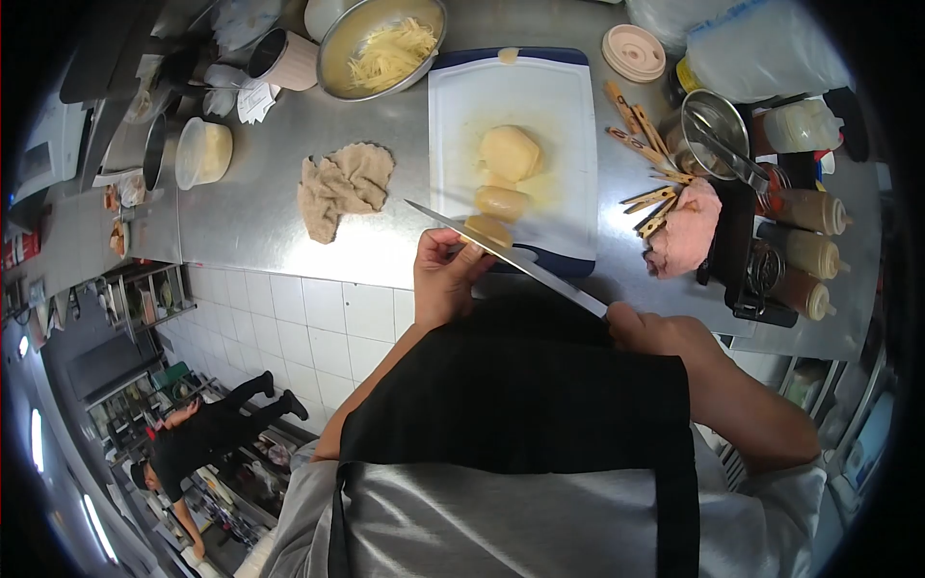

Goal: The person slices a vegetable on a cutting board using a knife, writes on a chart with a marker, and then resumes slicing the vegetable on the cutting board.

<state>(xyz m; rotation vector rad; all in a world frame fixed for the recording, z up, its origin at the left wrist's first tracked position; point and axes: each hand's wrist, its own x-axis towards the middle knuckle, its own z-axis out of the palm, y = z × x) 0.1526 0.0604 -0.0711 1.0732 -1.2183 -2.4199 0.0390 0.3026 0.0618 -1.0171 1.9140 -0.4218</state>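
Peeled, pale yellow & moist-looking, the potato pcs are seen at diff. sizes: the biggest potato pc point(511, 153) is broad & rounded, the middle potato pc point(501, 202) is smaller, approx. cylindrical & a bit browner, and the held potato pc point(488, 227) is partly covered by the knife point(540, 274). 3 pcs are counted in all, plus 1 knife, 1 cutting bd. point(561, 106), 1 metal bowl point(335, 56) w/ pale shreds point(397, 53), 1 brown cloth point(345, 188), 1 pink cloth point(686, 231), 3 squeeze bottles point(807, 252) in a row & several clothespins point(631, 143), overlapped so the exact no. can't be read. The held pc is pinched btw. thumb & fingers of the L hand point(448, 275), over the near end of the bd.; the knife handle is gripped in the closed R hand point(660, 330), w/ the blade slanted across the held pc; whether it's cut into can't be told. The middle pc is laid on the bd. just beyond the L hand's fingertips, the biggest farther out in the same line. The brown cloth is placed left of & beyond the L hand, the bowl well beyond; clothespins & pink cloth are set beyond the R hand, bottles farther to its right.
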